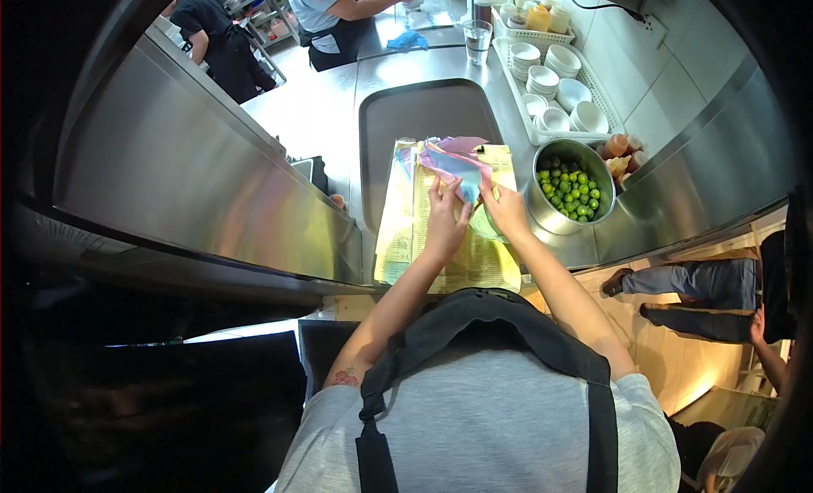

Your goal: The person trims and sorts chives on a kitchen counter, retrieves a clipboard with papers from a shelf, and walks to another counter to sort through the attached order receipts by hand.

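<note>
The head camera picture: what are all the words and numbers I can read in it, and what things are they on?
None can be read for sure.
Yellow sheets under the hands: rows of small print, too small to read.
Coloured papers at the hands: no words that I can make out.
Pale shirt at the top: small red mark, maybe letters, too small to read.

The tray (428,108) offers passage; a pot (555,222) flanks the right grip (506,212).

At the frame's centre, yellow printed paper sheets (396,239) overlap a dark brown rectangular tray (425,108), left of a round steel pot (557,223).
</note>
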{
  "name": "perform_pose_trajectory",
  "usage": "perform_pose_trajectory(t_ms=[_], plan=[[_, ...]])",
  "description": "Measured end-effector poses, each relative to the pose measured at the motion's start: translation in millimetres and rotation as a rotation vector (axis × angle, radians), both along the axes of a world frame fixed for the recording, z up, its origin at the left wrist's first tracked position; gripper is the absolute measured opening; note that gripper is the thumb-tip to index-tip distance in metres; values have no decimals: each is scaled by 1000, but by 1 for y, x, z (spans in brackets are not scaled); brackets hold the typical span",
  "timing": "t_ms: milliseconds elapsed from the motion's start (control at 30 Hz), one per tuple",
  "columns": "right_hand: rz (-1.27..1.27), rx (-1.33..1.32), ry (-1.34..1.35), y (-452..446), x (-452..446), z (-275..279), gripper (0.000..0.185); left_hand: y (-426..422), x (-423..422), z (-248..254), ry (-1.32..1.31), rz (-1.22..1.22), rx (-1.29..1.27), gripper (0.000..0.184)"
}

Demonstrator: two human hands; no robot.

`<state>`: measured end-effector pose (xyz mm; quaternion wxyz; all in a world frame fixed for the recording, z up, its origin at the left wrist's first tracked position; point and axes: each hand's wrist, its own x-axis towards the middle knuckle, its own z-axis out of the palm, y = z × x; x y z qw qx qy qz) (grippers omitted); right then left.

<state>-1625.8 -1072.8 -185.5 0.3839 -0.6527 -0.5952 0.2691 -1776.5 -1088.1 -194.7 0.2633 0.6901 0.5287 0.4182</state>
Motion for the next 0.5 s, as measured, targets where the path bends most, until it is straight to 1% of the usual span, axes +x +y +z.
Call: perform_pose_trajectory(t_ms=[67, 167, 200, 267, 333, 367, 433, 467, 500], plan=[[-10, -4, -35, -1, 0, 3, 46, 4, -2, -5, -20, 68, 38, 53], [-15, -32, -88, 4, 4, 0, 50, -2, -7, 6, -259, 121, -89, 51], [-8, -36, -110, 4, 4, 1, 52, 0, -8, 3, -242, 163, 30, 50], [-1, -35, -117, 2, 5, 1, 57, 4, -13, -3, -124, 230, 132, 50], [6, -22, -89, -3, -1, 11, 63, 10, -21, -10, -130, 255, 109, 49], [0, -46, -118, -3, -3, 13, 65, 18, -25, -14, -195, 246, 34, 50], [-8, -97, -179, -3, -6, 16, 69, 25, -31, -4, -325, 230, -118, 51], [7, -82, -171, -4, -8, 19, 70, 25, -32, 1, -480, 255, -275, 52], [22, -66, -165, -7, -9, 25, 72, 27, -36, -1, -536, 241, -322, 51]])
